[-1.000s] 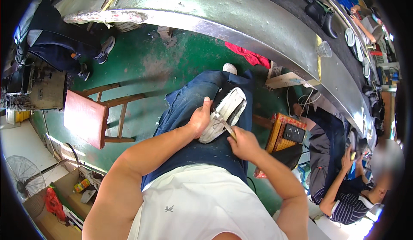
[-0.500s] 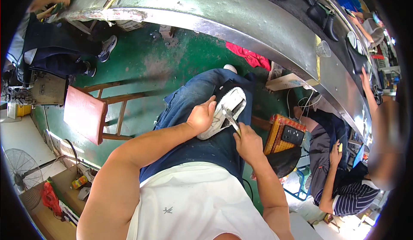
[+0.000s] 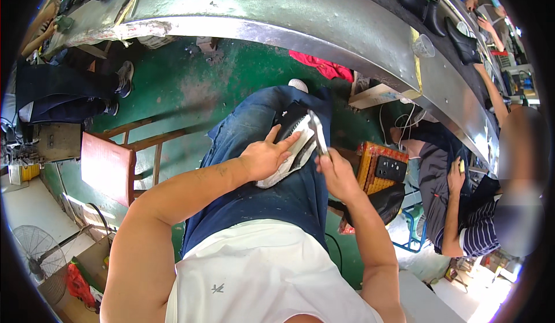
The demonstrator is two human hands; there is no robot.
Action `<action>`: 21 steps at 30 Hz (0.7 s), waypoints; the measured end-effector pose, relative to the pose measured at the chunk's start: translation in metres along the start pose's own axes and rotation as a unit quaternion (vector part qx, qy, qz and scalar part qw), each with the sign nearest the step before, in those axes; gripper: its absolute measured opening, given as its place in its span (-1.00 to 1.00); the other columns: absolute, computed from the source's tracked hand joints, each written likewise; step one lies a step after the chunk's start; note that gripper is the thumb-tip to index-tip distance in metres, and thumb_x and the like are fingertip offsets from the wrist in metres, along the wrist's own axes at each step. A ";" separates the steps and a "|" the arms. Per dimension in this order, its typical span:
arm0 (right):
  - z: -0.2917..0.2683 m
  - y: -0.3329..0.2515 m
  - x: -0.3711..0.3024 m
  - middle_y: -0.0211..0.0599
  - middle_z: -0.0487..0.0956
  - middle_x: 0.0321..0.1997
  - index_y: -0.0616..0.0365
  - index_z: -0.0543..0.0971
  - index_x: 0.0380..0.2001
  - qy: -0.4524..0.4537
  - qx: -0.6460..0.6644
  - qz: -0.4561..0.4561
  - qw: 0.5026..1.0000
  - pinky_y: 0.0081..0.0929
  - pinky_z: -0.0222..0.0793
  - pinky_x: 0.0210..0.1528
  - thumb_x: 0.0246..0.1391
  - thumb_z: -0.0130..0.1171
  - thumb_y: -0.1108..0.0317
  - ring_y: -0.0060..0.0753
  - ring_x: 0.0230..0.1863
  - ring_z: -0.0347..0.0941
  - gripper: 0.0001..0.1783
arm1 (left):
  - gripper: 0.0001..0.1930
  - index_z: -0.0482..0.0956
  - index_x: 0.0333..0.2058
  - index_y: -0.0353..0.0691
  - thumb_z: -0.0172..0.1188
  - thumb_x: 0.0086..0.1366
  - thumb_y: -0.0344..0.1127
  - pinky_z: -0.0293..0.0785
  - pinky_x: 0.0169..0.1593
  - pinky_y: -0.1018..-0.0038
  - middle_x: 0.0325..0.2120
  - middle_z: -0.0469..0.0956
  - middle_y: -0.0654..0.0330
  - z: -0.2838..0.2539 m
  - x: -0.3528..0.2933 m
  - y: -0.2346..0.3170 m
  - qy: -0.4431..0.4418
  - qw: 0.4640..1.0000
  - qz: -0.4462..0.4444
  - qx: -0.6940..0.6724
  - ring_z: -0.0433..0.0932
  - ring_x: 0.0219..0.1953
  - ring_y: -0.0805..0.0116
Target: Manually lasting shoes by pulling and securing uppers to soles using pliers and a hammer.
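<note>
An upturned shoe upper (image 3: 289, 161), dark outside with a whitish underside, lies across my thighs in blue jeans. My left hand (image 3: 267, 158) rests on its left side, fingers stretched out and apart across the pale underside. Closed round the handle of metal pincers (image 3: 318, 133) is my right hand (image 3: 336, 174), at the shoe's right edge. The tool's bright metal head points away from me, over the far right part of the shoe. Whether the jaws touch the shoe I cannot tell.
A metal-edged bench (image 3: 243, 31) curves across the far side, with dark boots (image 3: 462, 42) and a clear plastic cup (image 3: 424, 46) on it. A padded stool (image 3: 108, 167) stands left. On the right, a phone (image 3: 391, 168) lies on a woven seat near a seated co-worker (image 3: 462, 207).
My left fingers have spread onto the shoe's underside. The pincers have shifted away from me and turned more upright. My view has shifted slightly.
</note>
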State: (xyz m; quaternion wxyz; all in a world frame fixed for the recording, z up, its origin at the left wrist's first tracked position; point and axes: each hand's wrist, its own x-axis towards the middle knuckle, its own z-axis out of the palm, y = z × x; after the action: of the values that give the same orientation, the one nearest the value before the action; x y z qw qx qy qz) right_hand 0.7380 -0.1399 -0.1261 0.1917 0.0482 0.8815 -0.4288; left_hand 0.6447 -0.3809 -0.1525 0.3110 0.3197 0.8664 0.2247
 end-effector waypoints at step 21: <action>0.039 0.028 -0.041 -0.12 0.64 -0.28 0.34 0.51 -0.06 0.044 0.203 0.036 0.977 -0.32 0.53 -0.19 0.53 -0.16 0.07 -0.27 -0.32 0.62 -0.52 | 0.11 -0.18 0.53 -0.16 0.39 0.18 -0.15 0.50 0.20 0.12 -0.03 0.62 -0.33 -0.023 -0.040 -0.002 -0.081 0.978 -0.105 -0.161 0.62 0.03 -0.29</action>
State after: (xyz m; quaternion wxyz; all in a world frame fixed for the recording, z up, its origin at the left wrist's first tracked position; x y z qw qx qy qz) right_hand 0.7941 -0.1498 -0.1533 0.1548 0.1369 0.7811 -0.5892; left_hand 0.6524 -0.4141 -0.1220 0.4490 0.1899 0.8198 0.3004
